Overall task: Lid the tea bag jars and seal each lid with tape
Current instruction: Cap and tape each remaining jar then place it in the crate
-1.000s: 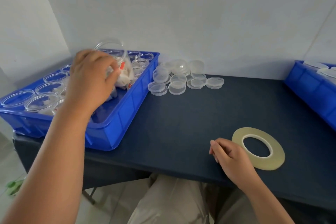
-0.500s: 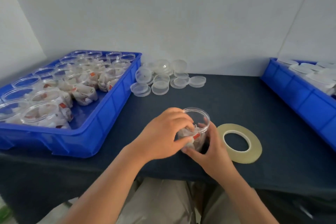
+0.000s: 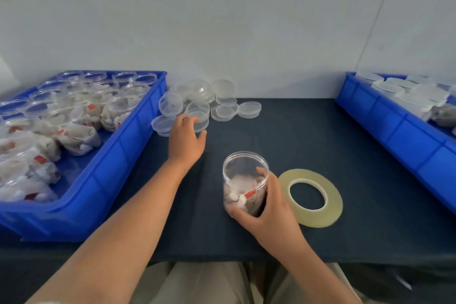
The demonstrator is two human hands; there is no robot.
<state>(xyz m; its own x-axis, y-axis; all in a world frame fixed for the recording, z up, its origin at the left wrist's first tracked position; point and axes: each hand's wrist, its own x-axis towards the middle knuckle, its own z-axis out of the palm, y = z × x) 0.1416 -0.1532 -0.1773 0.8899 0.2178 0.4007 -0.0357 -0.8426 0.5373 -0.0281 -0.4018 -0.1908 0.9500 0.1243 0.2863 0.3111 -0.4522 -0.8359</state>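
jar: stands upright on the table near the front edge, top open, tea bags inside.
right hand: wrapped round the jar's right side, thumb low on the front, fingers curled against it.
left hand: stretched out behind and left of the jar, fingertips on a lid at the near edge of the pile, thumb sticking out. Cannot tell if the fingers grip it.
lids: clear and round, in a loose pile behind the jar, a bit to its left.
tape: a flat ring lying just right of the jar, beside the right hand.
left bin: blue, left of the jar, full of more jars with open tops.
right bin: blue, far right of the jar, with white round tops inside.
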